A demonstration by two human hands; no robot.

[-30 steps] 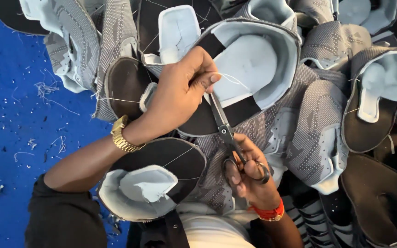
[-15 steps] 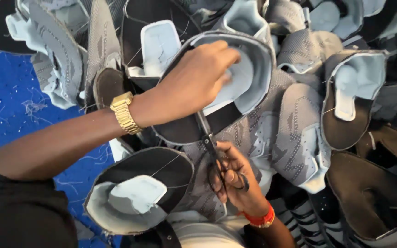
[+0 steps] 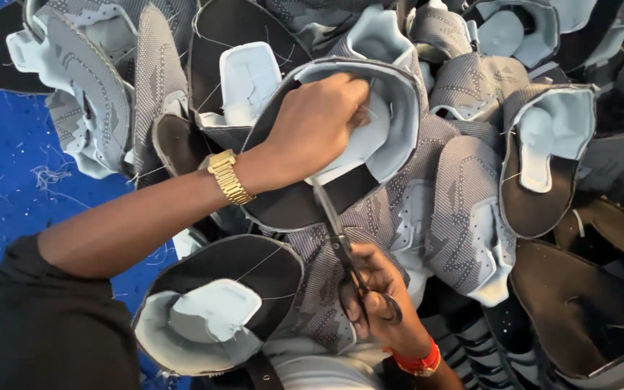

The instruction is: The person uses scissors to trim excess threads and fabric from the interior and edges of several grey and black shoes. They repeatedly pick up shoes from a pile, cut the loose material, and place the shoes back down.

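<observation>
My left hand grips a shoe upper, grey knit outside with pale blue lining and a black rim, holding it up over the pile. A gold watch sits on that wrist. Below it my right hand, with a red band on the wrist, has its fingers through the handles of black scissors. The blades point up toward the lower edge of the held upper, close under my left hand. Loose threads hang from the uppers.
Several more grey and pale blue shoe uppers are heaped all around, one lying low at the left by my forearm. A blue surface strewn with thread scraps lies at the left. Dark uppers fill the right.
My left hand has shifted its grip further right and into the upper. The scissors and my right hand stay under it, the blades still pointing up at its lower edge.
</observation>
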